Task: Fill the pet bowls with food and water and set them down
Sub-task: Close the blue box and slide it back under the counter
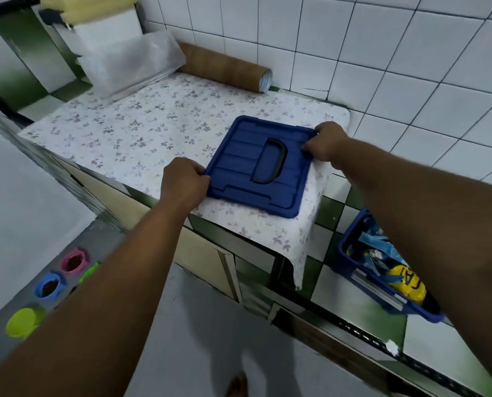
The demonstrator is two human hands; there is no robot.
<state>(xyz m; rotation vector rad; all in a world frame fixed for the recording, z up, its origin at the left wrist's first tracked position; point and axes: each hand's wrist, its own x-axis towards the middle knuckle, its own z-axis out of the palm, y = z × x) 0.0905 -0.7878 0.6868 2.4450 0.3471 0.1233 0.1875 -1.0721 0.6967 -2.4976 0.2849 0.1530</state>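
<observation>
A blue plastic lid point(247, 159) with a black recessed handle lies flat on the flowered cloth point(141, 130) covering the counter. My left hand point(183, 183) grips the lid's near-left corner. My right hand point(326, 143) grips its far-right corner. To the right, an open blue bin point(350, 250) stands on the green-tiled counter, holding a yellow food bag point(408, 282) and blue wrappers. On the floor at lower left sit a pink bowl point(74, 262), a blue bowl point(50, 286), both with dark contents, and a lime-green bowl point(21, 320).
A brown cardboard tube point(224, 68) lies along the tiled wall at the back. White wrapped bundles point(130, 61) lean at the back left. A green scoop-like piece point(90, 272) peeks out beside my left forearm. Cabinet doors run below the counter.
</observation>
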